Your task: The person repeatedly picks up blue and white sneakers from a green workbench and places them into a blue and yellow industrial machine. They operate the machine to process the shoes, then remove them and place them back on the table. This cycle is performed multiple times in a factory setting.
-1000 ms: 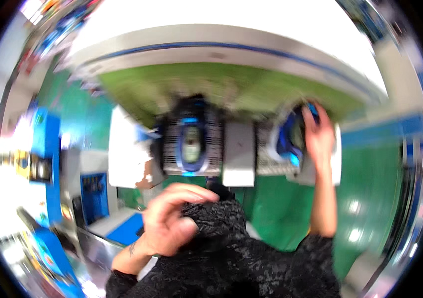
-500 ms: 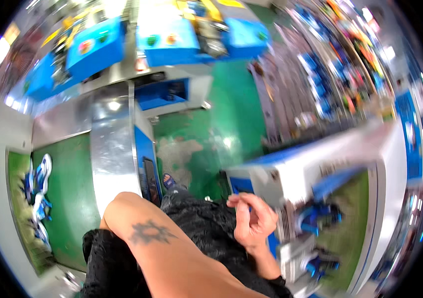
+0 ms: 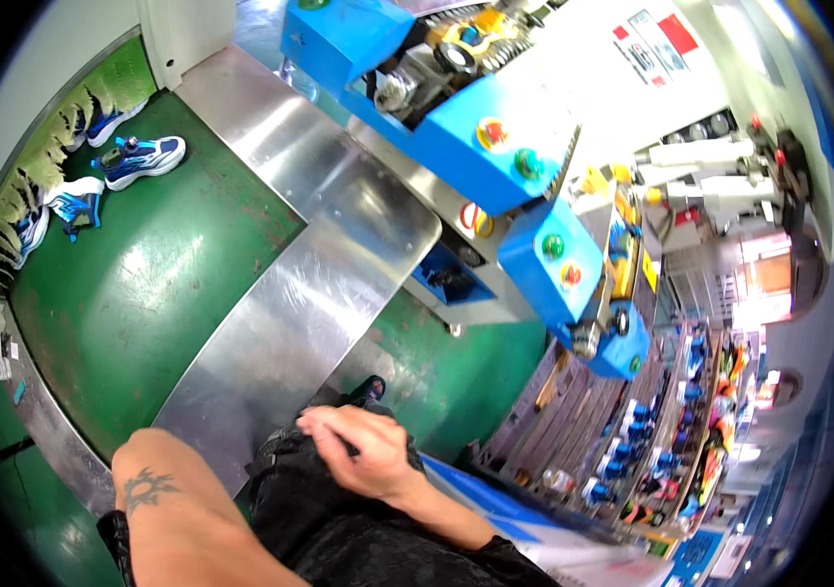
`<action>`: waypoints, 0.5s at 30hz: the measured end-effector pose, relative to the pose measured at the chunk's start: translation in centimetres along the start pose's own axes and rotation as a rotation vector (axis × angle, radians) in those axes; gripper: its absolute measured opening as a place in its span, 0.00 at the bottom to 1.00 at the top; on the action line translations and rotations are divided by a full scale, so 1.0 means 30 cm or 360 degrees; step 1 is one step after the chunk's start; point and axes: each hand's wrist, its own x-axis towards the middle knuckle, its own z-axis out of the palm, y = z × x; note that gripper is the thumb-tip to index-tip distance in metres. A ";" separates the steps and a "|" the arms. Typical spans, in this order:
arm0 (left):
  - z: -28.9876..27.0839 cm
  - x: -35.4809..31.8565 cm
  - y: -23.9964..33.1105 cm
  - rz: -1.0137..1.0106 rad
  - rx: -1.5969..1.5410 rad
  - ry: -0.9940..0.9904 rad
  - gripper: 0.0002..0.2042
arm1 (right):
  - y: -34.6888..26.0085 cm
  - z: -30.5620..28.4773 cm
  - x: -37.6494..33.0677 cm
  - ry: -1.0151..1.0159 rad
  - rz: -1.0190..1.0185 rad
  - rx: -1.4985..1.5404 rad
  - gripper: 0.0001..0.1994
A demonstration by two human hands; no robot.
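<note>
My right hand [image 3: 368, 455] is held in front of my dark clothing, fingers loosely bent, the thumb apart from them. Nothing shows in it, and it touches nothing that I can make out. At the lower left my bare left arm [image 3: 177, 519], with a dark tattoo, is bent; its hand is out of sight. Beyond that arm lies a green conveyor-like surface [image 3: 143, 342] edged by a bare steel ledge [image 3: 290, 318]. Several blue and white sneakers sit on its far left, among them one sneaker [image 3: 143, 161] lying nearest the steel.
A torn fringe curtain [image 3: 25, 186] hangs over the sneakers. Blue machine housings [image 3: 500, 142] with red and green buttons stand beyond the ledge. A slatted rack [image 3: 574, 411] with blue and coloured shoes runs to the right. Green floor [image 3: 476, 372] shows between ledge and rack.
My view has swung left: the sneakers on the green surface and the blue housings are nearer, and the white machine on the right has mostly left the picture. My right hand remains empty.
</note>
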 end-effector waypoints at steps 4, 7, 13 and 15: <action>-0.118 0.016 -0.010 -0.0068 0.0261 0.0290 0.10 | 0.085 0.001 0.082 -0.0247 -0.0026 0.0400 0.11; -0.192 0.057 -0.051 -0.0122 0.0409 0.0461 0.09 | 0.168 -0.071 0.104 -0.0334 0.0022 0.0445 0.11; -0.262 0.145 -0.098 -0.0077 0.0768 0.0897 0.08 | 0.284 -0.234 0.235 -0.0500 0.0129 0.0606 0.10; -0.199 0.137 -0.073 0.0044 0.0970 0.1137 0.08 | 0.293 -0.239 0.262 -0.0530 0.0332 0.0721 0.08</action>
